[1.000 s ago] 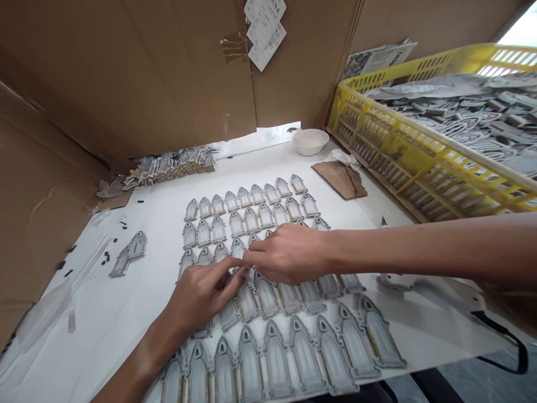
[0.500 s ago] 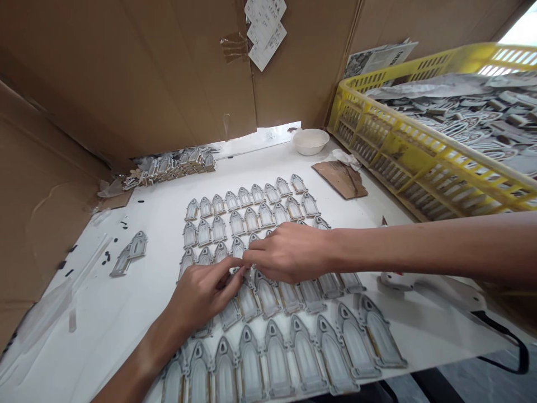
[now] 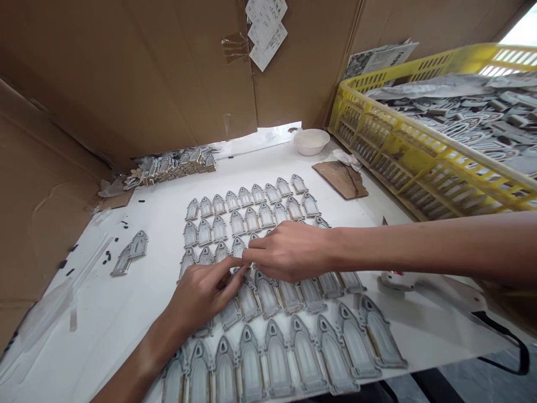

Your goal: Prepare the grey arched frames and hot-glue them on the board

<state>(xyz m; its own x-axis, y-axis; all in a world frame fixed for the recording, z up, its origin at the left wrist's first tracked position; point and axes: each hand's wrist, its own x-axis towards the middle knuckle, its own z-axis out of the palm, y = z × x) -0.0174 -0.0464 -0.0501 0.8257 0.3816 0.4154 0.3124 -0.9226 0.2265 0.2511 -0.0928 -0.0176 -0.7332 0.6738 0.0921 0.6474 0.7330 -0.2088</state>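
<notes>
Rows of small grey-white arched window-shaped pieces [image 3: 274,358] lie on the white tabletop [image 3: 121,324]. Over the middle rows my two hands meet at the fingertips. My left hand [image 3: 205,291] is closed in a pinch, thumb and forefinger together, just above the pieces. Against it, my right hand [image 3: 289,252] is closed with its fingers curled down, its forearm crossing in from the right. Whatever sits between the fingertips is too small or hidden to make out. Both hands cover several pieces beneath them.
A yellow crate [image 3: 377,134] full of similar parts stands at right. At the back are a white bowl [image 3: 310,141], a torn cardboard scrap [image 3: 342,179] and a pile of pieces [image 3: 180,165]. A white-handled tool [image 3: 444,294] lies right. Two overlapping pieces [image 3: 130,252] lie left.
Almost nothing differs. My hands keep the same pinched pose, with only a very slight shift of the right hand, and the rows of pieces stay in place.
</notes>
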